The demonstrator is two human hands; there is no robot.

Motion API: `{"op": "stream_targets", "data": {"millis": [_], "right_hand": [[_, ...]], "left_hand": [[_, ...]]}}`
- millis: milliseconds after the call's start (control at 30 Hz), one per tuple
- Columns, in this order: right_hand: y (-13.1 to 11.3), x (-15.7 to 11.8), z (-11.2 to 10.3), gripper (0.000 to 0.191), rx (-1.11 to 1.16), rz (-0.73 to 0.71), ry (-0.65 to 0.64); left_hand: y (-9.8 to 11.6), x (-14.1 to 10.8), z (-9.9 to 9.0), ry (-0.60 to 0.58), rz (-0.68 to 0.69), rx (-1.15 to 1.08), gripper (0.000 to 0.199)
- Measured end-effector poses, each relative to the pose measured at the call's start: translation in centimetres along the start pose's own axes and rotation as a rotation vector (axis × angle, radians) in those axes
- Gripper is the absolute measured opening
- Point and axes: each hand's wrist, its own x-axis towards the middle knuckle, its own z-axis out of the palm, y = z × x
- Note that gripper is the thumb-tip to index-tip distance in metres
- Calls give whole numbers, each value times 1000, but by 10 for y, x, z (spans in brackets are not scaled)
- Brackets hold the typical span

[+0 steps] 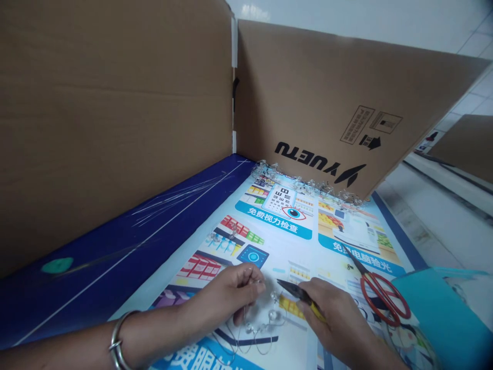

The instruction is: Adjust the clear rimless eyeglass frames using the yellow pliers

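Observation:
My left hand (pixel 241 290) is closed in a pinch on thin clear wire, and a strand with clear beads (pixel 272 314) hangs below it over the printed sheet. In my right hand (pixel 335 308) are pliers (pixel 296 292) with dark jaws and yellow handles, their tips pointing left toward my left fingers without touching them. Red-handled scissors (pixel 385 299) lie to the right of my right hand, blades pointing up and left. A silver bangle circles my left wrist.
Cardboard panels (pixel 115 103) stand at the left and back. Clear beaded strands (pixel 304 186) line the back panel's base. Loose thin strands lie on the blue surface (pixel 192 216) at left. A turquoise folder (pixel 442 318) sits at right.

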Motion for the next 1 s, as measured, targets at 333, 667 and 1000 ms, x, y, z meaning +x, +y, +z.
{"op": "stream_targets", "data": {"millis": [333,667,1000], "right_hand": [[-10,-2,6,26,-319,-188,188],[-31,1,10,28,-678,-288,338],[-15,-2,7,27,-475,-329,262]], "left_hand": [[6,-1,1,15,-15,-84,30],[5,-1,4,14,-19,-45,28],[11,-4,4,-25,-23,36,33]]}}
